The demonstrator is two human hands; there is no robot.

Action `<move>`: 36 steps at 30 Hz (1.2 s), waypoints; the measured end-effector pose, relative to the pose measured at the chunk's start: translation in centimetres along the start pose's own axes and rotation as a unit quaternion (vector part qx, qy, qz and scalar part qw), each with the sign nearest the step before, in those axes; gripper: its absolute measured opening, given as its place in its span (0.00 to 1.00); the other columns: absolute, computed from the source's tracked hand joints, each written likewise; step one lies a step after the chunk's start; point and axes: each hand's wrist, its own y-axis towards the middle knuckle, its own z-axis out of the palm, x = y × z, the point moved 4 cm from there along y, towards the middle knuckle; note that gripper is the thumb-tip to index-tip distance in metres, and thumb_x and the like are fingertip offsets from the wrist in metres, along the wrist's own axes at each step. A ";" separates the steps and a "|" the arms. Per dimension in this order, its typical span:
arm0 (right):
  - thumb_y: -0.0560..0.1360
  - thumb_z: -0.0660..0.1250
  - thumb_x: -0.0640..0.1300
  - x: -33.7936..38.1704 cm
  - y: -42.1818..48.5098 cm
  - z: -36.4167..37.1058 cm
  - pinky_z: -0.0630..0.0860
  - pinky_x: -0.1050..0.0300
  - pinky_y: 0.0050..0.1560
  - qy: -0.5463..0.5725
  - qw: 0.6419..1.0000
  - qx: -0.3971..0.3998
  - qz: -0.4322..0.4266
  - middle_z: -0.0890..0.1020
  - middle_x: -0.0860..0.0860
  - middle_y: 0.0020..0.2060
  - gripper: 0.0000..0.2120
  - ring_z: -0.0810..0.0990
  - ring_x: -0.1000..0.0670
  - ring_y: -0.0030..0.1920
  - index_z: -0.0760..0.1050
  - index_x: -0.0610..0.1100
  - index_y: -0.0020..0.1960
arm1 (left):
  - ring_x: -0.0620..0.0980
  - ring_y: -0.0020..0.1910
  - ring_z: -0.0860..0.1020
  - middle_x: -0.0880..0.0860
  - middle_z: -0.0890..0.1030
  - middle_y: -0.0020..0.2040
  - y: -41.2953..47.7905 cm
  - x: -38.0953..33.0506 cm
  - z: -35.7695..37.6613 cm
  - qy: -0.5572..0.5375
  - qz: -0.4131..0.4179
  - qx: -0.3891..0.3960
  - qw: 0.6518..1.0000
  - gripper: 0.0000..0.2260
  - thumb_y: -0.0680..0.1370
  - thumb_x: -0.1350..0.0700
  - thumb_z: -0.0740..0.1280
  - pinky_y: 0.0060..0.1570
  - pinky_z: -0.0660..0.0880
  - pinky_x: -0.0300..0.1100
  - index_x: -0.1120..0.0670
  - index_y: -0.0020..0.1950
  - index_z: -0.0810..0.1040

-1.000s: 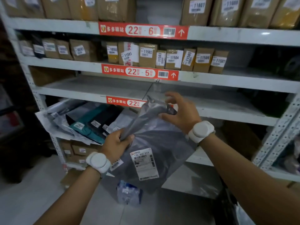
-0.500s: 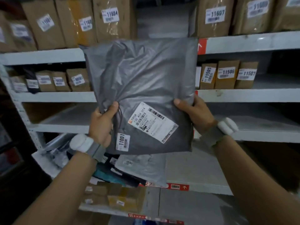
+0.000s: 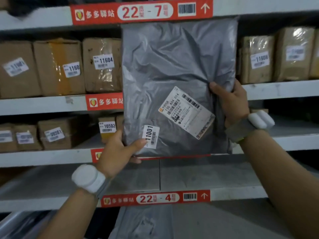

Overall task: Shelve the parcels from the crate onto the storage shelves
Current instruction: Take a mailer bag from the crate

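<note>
A large grey plastic parcel [image 3: 172,66] with a shipping label and a small "11001" sticker stands upright in front of the shelves, reaching up to the red "22-7" shelf tag [image 3: 141,12]. My left hand [image 3: 119,150] grips its lower left corner, thumb across the front by the sticker. My right hand [image 3: 231,100] grips its right edge, thumb on the front. The parcel hides the shelf gap behind it. The crate is out of view.
Brown cardboard boxes numbered 11604 [image 3: 101,64] and 11608 [image 3: 257,57] flank the parcel on the upper shelf. Smaller boxes such as 10502 [image 3: 107,128] sit one shelf below. The "22-4" shelf [image 3: 198,176] shows bare grey board. More grey bags [image 3: 146,221] lie underneath.
Both hands have lifted the grey parcel from low by the bottom shelves to upright, then higher, up to the 22-7 tag. The view has tilted upward too.
</note>
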 end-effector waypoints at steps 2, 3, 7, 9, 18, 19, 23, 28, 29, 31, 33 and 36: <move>0.72 0.75 0.46 -0.2 0.9 0.1 0.80 0.49 0.60 -0.009 1.000 -0.005 0.000 0.84 0.48 0.56 0.22 0.83 0.50 0.57 0.77 0.40 0.64 | 0.49 0.47 0.85 0.46 0.86 0.50 1.0 0.3 0.3 -0.006 0.012 0.010 1.000 0.11 0.74 0.60 0.73 0.37 0.83 0.48 0.51 0.55 0.77; 0.72 0.75 0.46 0.0 1.0 0.1 0.79 0.48 0.60 -0.011 1.000 -0.005 0.001 0.84 0.49 0.56 0.23 0.83 0.50 0.57 0.77 0.41 0.64 | 0.48 0.47 0.85 0.45 0.86 0.50 1.2 0.2 0.3 0.000 0.014 0.012 1.000 0.11 0.74 0.59 0.73 0.38 0.83 0.47 0.50 0.54 0.77; 0.70 0.76 0.49 0.1 1.4 0.7 0.79 0.47 0.61 -0.026 1.000 -0.003 0.002 0.84 0.50 0.57 0.26 0.83 0.51 0.57 0.77 0.43 0.65 | 0.48 0.47 0.85 0.46 0.86 0.50 2.1 0.5 0.1 0.011 0.022 0.033 0.999 0.12 0.73 0.56 0.74 0.41 0.83 0.47 0.50 0.54 0.77; 0.70 0.76 0.48 0.2 1.6 1.0 0.79 0.47 0.61 -0.023 1.000 -0.003 0.001 0.84 0.51 0.56 0.25 0.83 0.51 0.57 0.77 0.43 0.65 | 0.49 0.46 0.85 0.44 0.86 0.49 2.4 0.7 -0.1 0.010 0.023 0.033 0.999 0.12 0.73 0.55 0.74 0.41 0.83 0.47 0.50 0.54 0.76; 0.70 0.76 0.47 0.1 2.1 1.8 0.80 0.51 0.59 -0.037 0.999 -0.036 -0.002 0.85 0.52 0.52 0.21 0.84 0.54 0.53 0.79 0.42 0.61 | 0.47 0.42 0.85 0.43 0.85 0.46 3.2 0.3 -0.9 0.032 0.045 0.038 0.998 0.13 0.73 0.57 0.75 0.37 0.81 0.38 0.47 0.53 0.76; 0.70 0.76 0.47 0.1 2.2 1.8 0.80 0.52 0.59 -0.039 0.998 -0.040 -0.004 0.85 0.53 0.52 0.21 0.84 0.54 0.53 0.79 0.43 0.60 | 0.48 0.43 0.86 0.44 0.85 0.48 3.3 0.3 -1.1 0.040 0.048 0.040 0.997 0.14 0.73 0.56 0.75 0.39 0.82 0.40 0.46 0.54 0.75; 0.69 0.76 0.46 0.3 2.5 1.6 0.80 0.51 0.58 -0.035 0.998 -0.042 -0.015 0.86 0.51 0.52 0.20 0.84 0.52 0.53 0.80 0.42 0.59 | 0.48 0.46 0.85 0.47 0.85 0.52 3.5 0.2 -1.4 0.065 0.057 0.046 0.995 0.20 0.70 0.54 0.77 0.45 0.82 0.45 0.47 0.59 0.75; 0.71 0.76 0.44 0.6 2.4 1.4 0.79 0.61 0.49 -0.034 0.998 -0.049 -0.020 0.86 0.51 0.49 0.18 0.84 0.55 0.49 0.80 0.39 0.58 | 0.40 0.45 0.84 0.40 0.83 0.47 3.0 -0.4 -1.1 0.071 0.073 0.069 0.992 0.22 0.70 0.60 0.78 0.37 0.79 0.32 0.44 0.56 0.73; 0.71 0.75 0.44 0.7 2.4 1.3 0.79 0.61 0.48 -0.034 0.998 -0.050 -0.021 0.86 0.51 0.49 0.18 0.84 0.56 0.49 0.80 0.39 0.58 | 0.40 0.45 0.84 0.39 0.83 0.47 2.9 -0.5 -1.1 0.073 0.075 0.076 0.992 0.22 0.69 0.60 0.78 0.37 0.79 0.32 0.42 0.55 0.73; 0.72 0.75 0.43 0.8 2.2 1.2 0.78 0.65 0.46 -0.036 0.998 -0.054 -0.024 0.85 0.52 0.49 0.17 0.84 0.60 0.46 0.80 0.39 0.58 | 0.40 0.46 0.84 0.38 0.83 0.47 2.6 -0.7 -1.0 0.079 0.080 0.082 0.990 0.24 0.69 0.60 0.78 0.38 0.79 0.33 0.40 0.55 0.72; 0.73 0.74 0.41 0.7 2.1 1.0 0.76 0.69 0.43 -0.039 0.997 -0.062 -0.027 0.85 0.52 0.48 0.16 0.83 0.63 0.43 0.80 0.39 0.59 | 0.41 0.47 0.84 0.39 0.83 0.49 2.5 -0.7 -0.9 0.078 0.084 0.082 0.990 0.24 0.69 0.60 0.78 0.40 0.80 0.34 0.40 0.55 0.72; 0.72 0.75 0.41 0.8 1.9 0.9 0.77 0.66 0.44 -0.030 0.997 -0.064 -0.024 0.85 0.51 0.48 0.16 0.84 0.60 0.45 0.80 0.38 0.59 | 0.41 0.48 0.84 0.40 0.84 0.50 2.4 -0.6 -0.9 0.073 0.085 0.081 0.990 0.24 0.69 0.60 0.78 0.41 0.81 0.35 0.40 0.56 0.73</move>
